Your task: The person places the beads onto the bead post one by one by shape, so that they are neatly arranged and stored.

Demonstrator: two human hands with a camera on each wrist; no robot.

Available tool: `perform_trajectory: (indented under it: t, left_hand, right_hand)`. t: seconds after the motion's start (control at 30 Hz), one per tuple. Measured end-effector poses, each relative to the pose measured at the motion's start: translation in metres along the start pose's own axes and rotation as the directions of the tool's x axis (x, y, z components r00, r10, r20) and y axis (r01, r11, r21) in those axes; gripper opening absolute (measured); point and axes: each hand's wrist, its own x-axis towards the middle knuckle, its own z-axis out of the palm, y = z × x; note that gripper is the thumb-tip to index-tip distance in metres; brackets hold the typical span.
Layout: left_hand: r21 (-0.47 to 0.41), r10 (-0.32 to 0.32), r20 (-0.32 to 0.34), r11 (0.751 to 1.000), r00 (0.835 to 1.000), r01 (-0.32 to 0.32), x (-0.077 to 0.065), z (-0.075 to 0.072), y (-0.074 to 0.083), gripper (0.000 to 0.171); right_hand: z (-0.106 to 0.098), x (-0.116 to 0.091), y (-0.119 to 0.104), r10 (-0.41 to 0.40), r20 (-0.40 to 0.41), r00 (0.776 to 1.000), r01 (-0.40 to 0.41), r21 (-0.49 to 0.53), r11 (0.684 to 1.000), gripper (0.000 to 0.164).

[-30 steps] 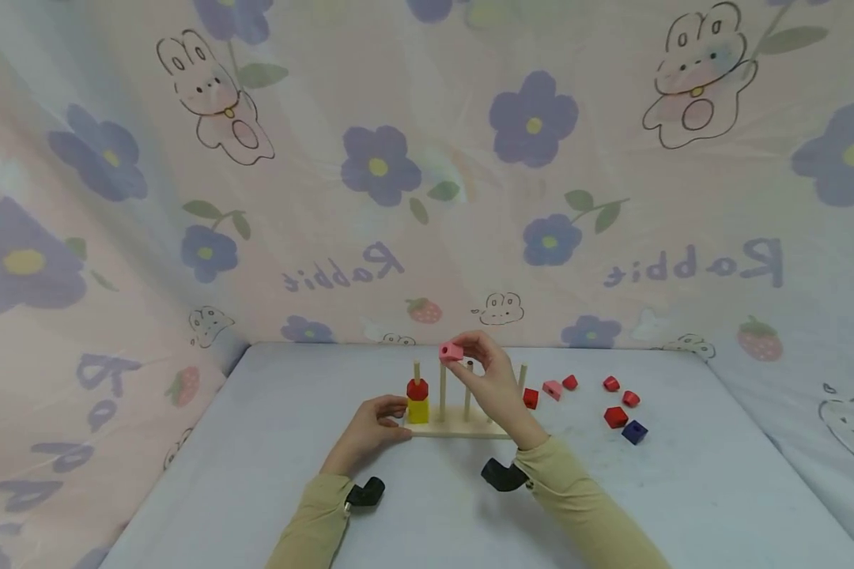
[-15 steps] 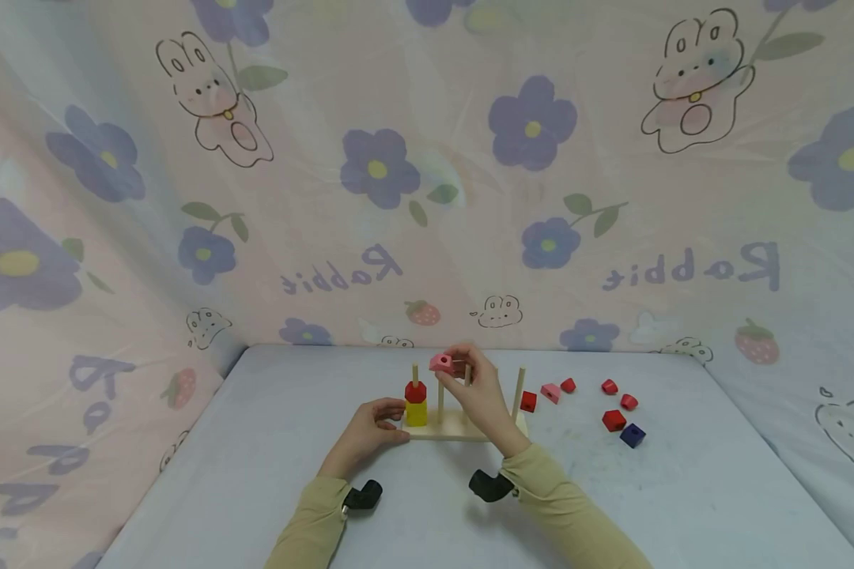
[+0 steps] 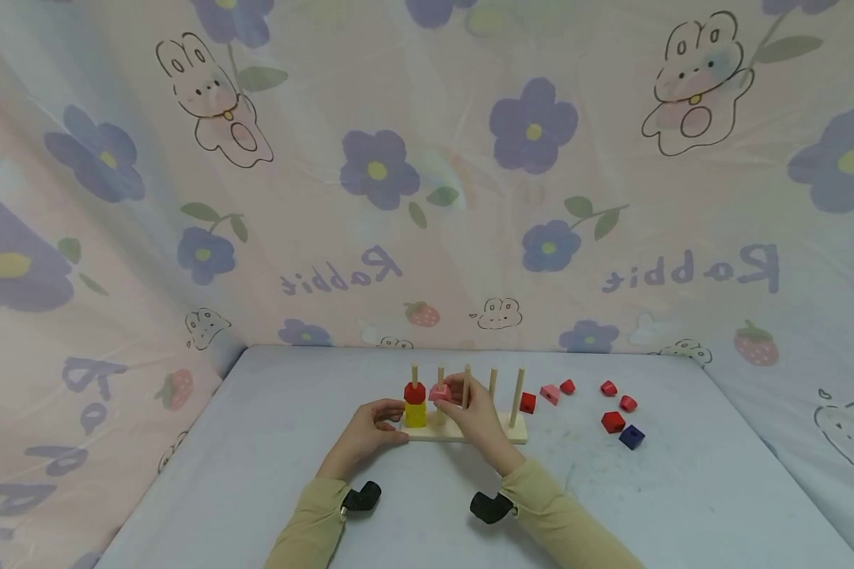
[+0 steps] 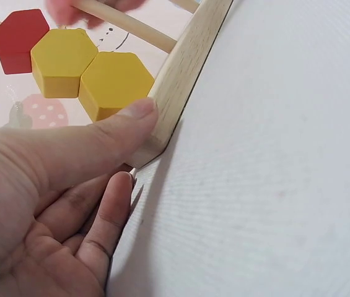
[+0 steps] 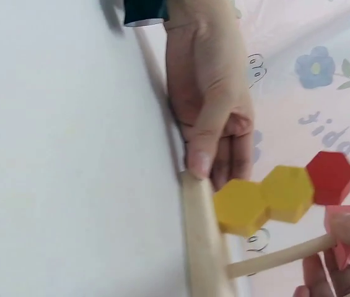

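A wooden peg board [image 3: 462, 433] with several upright pegs stands in the middle of the table. My left hand [image 3: 370, 427] grips its left end, the thumb on the base in the left wrist view. On the leftmost peg are two yellow hexagonal blocks [image 4: 66, 62], with a red hexagonal block [image 5: 331, 178] on top. My right hand [image 3: 475, 415] pinches a pink block [image 3: 439, 393] between thumb and fingers. That block is threaded on the second peg, part way down, with bare peg [image 5: 280, 257] below it.
Right of the board lie loose blocks: a red block [image 3: 528, 403], a pink block [image 3: 551, 394], several more red blocks [image 3: 613, 422] and a dark blue block [image 3: 632, 437]. A patterned cloth [image 3: 455, 213] hangs behind the table.
My right hand has brought the pink block from above the second peg down onto it, turning it so the hole faces the peg. The left hand stays at the board's end.
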Motion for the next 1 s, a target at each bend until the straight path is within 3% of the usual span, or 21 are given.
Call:
perform_trajectory:
  t: [0.13, 0.37, 0.5, 0.6, 0.83, 1.0]
  left_hand:
    - [0.011, -0.009, -0.009, 1.000, 1.000, 0.010, 0.005, 0.001, -0.013, 0.052]
    - [0.002, -0.007, -0.009, 1.000, 1.000, 0.007, 0.004, 0.001, -0.010, 0.052]
    - [0.003, 0.002, -0.007, 1.000, 1.000, -0.002, 0.003, 0.002, -0.006, 0.051]
    - [0.003, 0.008, -0.002, 1.000, 1.000, -0.008, 0.005, 0.002, -0.011, 0.052]
    - [0.003, -0.003, -0.006, 1.000, 1.000, 0.003, 0.008, 0.002, -0.018, 0.053]
    - [0.004, -0.003, -0.007, 1.000, 1.000, 0.003, 0.002, 0.001, -0.007, 0.052]
  right_hand:
    - [0.003, -0.003, 0.015, 0.052, 0.027, 0.998, -0.051, -0.055, 0.997, 0.029]
    - [0.005, -0.005, 0.024, 0.029, 0.034, 0.999, -0.028, -0.042, 0.999, 0.028]
    - [0.002, -0.015, -0.002, 0.006, 0.065, 0.998, -0.005, -0.018, 1.000, 0.027]
    - [-0.001, -0.022, -0.019, -0.007, 0.085, 0.996, 0.007, 0.000, 1.000, 0.026]
    - [-0.002, -0.019, -0.004, -0.014, 0.094, 0.995, 0.012, 0.025, 1.000, 0.030]
    - [-0.007, -0.020, 0.015, -0.022, 0.106, 0.994, 0.023, -0.003, 1.000, 0.034]
